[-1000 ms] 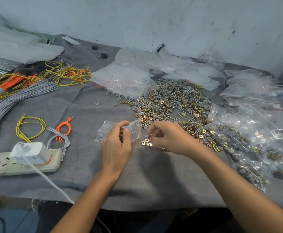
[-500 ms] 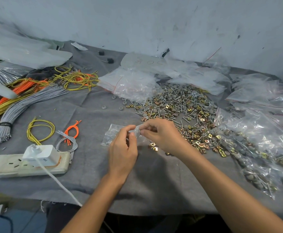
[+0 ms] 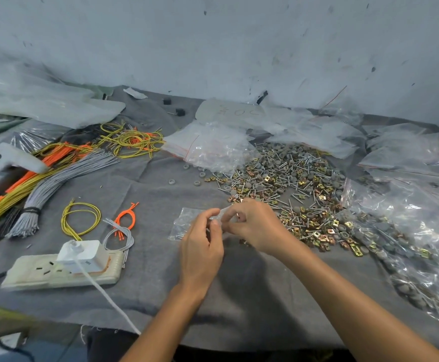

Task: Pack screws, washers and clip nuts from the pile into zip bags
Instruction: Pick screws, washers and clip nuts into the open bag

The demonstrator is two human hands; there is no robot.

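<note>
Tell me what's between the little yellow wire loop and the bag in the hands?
In the head view, a small bunch of orange and grey wires lies between the yellow loop and the zip bag.

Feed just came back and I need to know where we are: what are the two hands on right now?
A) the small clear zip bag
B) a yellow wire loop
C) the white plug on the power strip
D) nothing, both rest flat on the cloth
A: the left hand and the right hand both pinch one end of the small clear zip bag, just in front of the pile.
</note>
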